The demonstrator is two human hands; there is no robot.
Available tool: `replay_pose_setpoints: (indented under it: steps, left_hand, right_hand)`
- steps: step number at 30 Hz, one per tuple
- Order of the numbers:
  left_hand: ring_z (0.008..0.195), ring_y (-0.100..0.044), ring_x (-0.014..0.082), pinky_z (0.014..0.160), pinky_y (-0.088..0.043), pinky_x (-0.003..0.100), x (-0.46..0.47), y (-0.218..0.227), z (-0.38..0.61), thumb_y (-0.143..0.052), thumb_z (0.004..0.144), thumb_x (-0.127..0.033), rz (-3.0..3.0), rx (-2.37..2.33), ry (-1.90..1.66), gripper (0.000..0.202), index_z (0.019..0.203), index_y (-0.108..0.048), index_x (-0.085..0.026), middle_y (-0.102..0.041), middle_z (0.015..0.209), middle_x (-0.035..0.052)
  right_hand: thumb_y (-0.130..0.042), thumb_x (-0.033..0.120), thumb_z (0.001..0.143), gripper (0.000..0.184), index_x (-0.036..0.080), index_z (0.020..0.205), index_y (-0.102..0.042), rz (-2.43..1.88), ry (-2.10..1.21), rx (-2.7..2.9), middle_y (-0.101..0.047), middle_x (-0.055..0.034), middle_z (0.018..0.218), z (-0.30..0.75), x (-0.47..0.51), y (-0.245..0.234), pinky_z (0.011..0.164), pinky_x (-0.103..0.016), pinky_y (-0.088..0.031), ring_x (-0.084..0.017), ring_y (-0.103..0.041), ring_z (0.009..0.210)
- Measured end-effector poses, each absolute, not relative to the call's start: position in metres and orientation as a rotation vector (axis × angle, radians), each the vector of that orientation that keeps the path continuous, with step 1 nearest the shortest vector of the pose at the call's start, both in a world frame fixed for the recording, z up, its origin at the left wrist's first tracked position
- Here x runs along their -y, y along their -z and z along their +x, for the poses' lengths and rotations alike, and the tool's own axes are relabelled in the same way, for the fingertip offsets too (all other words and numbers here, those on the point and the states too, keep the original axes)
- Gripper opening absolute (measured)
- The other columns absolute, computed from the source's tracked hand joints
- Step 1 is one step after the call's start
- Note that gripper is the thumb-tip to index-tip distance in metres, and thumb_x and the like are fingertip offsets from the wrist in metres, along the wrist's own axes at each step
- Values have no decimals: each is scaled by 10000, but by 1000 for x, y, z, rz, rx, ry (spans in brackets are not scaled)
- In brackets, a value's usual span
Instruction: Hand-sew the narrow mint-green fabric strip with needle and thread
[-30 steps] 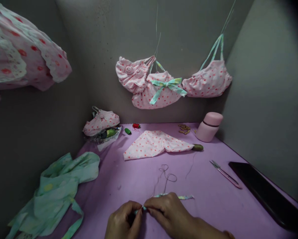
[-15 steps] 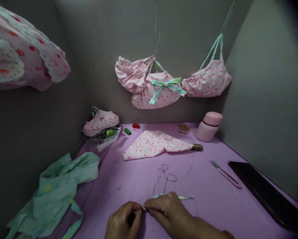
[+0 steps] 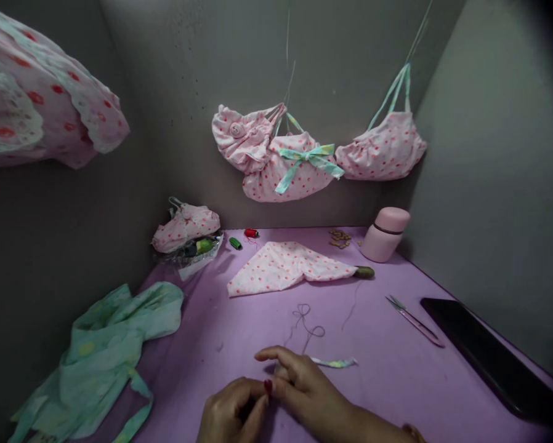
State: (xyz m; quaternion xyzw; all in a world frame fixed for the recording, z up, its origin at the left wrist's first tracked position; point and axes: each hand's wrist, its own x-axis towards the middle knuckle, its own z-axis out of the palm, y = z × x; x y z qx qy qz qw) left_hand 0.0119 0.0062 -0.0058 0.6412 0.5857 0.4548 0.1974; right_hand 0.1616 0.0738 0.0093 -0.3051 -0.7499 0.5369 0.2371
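Observation:
Both hands work low at the front of a purple table [image 3: 387, 369]. My left hand [image 3: 230, 412] is closed, its fingertips pinched against my right hand [image 3: 304, 387]. The right hand's fingers curl over a narrow mint-green fabric strip [image 3: 336, 363], whose free end lies flat to the right. A loose brown thread [image 3: 308, 323] curls on the table just beyond the hands and runs toward them. What the left fingertips pinch is hidden.
A pink dotted cloth [image 3: 286, 267] lies mid-table, pink snips [image 3: 412, 320] and a black tablet [image 3: 489, 357] at right, a pink bottle [image 3: 385, 234] at the back. Mint fabric [image 3: 105, 351] is heaped at left. Thread spools [image 3: 251, 233] and dotted pouches [image 3: 286, 157] sit by the grey walls.
My right hand has lifted and its index finger has stretched forward to the left. The strip's covered part has shifted slightly; the left hand has dropped a little lower.

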Motion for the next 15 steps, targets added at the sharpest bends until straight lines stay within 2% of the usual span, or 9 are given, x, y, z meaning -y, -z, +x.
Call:
replay_pose_setpoints:
  steps: [2,4,8,13,15]
  left_hand:
    - [539,-660,136,550,-507,165,-7,7,11,-490,872,-493,1804,-1599,-1282,384,726,-714,-217,-720,626,23]
    - [563,-669,137,555,-502,160,-8,8,11,-512,874,-456,1806,-1596,-1322,333,764,-721,-221,-720,642,19]
    - [586,-675,139,578,-504,162,-8,8,9,-511,888,-416,1865,-1588,-1371,298,789,-717,-223,-723,657,19]
    - [600,-684,133,588,-509,154,-8,5,9,-513,901,-355,1973,-1529,-1320,252,822,-704,-211,-731,683,23]
    - [595,-680,133,584,-504,157,-8,6,9,-501,904,-358,1965,-1544,-1314,263,815,-702,-214,-725,677,20]
  right_hand:
    - [-457,404,899,369,175,1181,-520,-824,-1568,1971,-429,81,509,160,-76,-9,490,-209,-356,-90,-390,447]
    - [-404,415,925,350,175,1130,-554,-868,-1443,1952,-482,46,565,161,-79,-12,520,-222,-378,-106,-451,505]
    - [-439,324,917,289,170,791,-649,-909,-1073,2043,-535,-25,747,166,-84,-20,651,-252,-401,-140,-529,711]
    - [-574,158,775,102,149,695,-636,-955,-1325,2014,-533,-6,720,161,-83,-18,593,-219,-382,-121,-523,672]
    - [-592,155,742,95,146,647,-592,-937,-1469,1875,-512,12,679,158,-82,-16,562,-203,-372,-105,-500,629]
